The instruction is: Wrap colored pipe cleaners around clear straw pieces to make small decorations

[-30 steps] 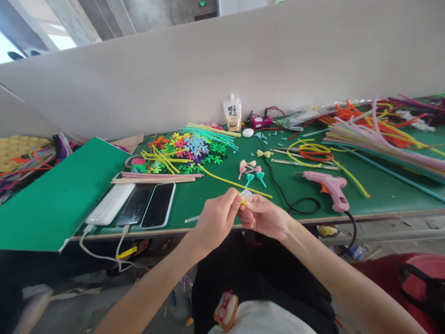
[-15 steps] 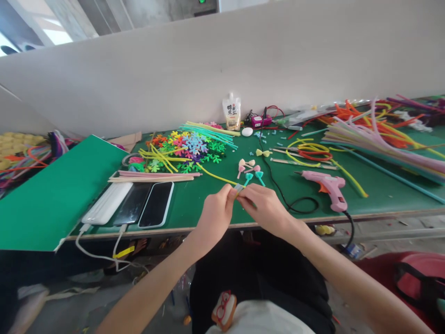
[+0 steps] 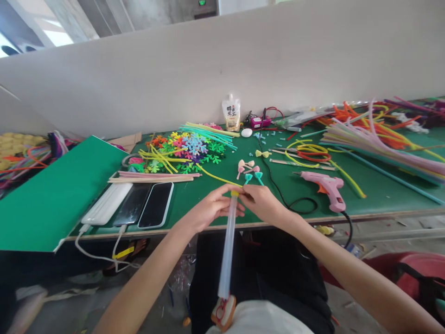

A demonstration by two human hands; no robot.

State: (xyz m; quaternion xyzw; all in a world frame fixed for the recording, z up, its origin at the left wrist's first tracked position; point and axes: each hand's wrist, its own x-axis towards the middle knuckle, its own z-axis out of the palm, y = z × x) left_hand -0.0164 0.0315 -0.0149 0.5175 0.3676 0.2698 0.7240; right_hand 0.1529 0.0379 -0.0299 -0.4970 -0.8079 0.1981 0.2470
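A long translucent plastic tube (image 3: 227,250) hangs toward my lap, its upper end between my hands at the table's front edge. Around that end sits a yellow band of pipe cleaner (image 3: 234,193). My left hand (image 3: 210,208) holds the tube near the top, its lower fingers stretched behind it. With bent fingers, my right hand (image 3: 262,202) pinches at the band; its fingertips are partly hidden. A yellow pipe cleaner (image 3: 217,176) runs from the hands back to the colourful pile. Just beyond the fingers lie small teal bow pieces (image 3: 258,176) and pink ones (image 3: 240,170).
A pink hot glue gun (image 3: 325,185) with a black cord lies at right, near bundled pipe cleaners (image 3: 385,148). Phones (image 3: 156,205) and a white power bank (image 3: 107,204) are at left beside a green board (image 3: 66,195). Snowflake-shaped pieces (image 3: 194,144) are heaped behind.
The tube has swung into view, now pointing down toward my lap. My left hand has opened from a tight pinch into stretched fingers around it. My right hand stays nearly in place.
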